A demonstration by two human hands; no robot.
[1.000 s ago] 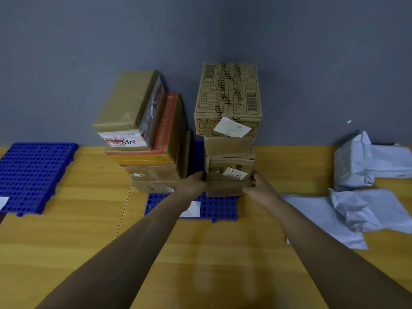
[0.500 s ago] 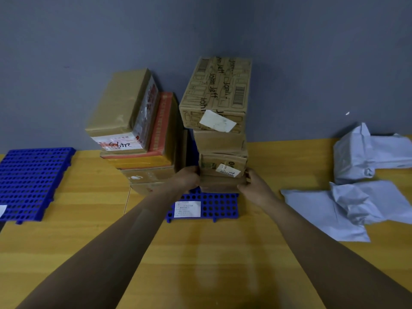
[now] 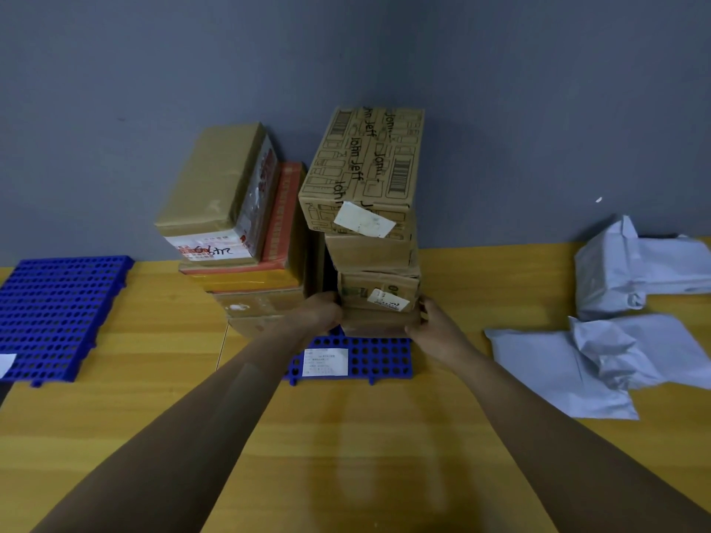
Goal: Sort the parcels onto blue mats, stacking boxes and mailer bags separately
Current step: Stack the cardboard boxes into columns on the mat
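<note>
Two hands, one stack: my left grip (image 3: 321, 313) and right grip (image 3: 436, 325) curl round the bottom box (image 3: 375, 324) of the right-hand stack (image 3: 365, 209), at the back of the blue mat (image 3: 379, 359) (mailer bags (image 3: 615, 352) lie well right on the surface (image 3: 346, 455)).

boxes (image 3: 369, 255): matt brown cardboard, glossy tape | mats (image 3: 57, 313): perforated blue plastic | mailer bags (image 3: 600, 359): crinkled grey plastic film | table (image 3: 346, 455): smooth wood-look, slight sheen
</note>
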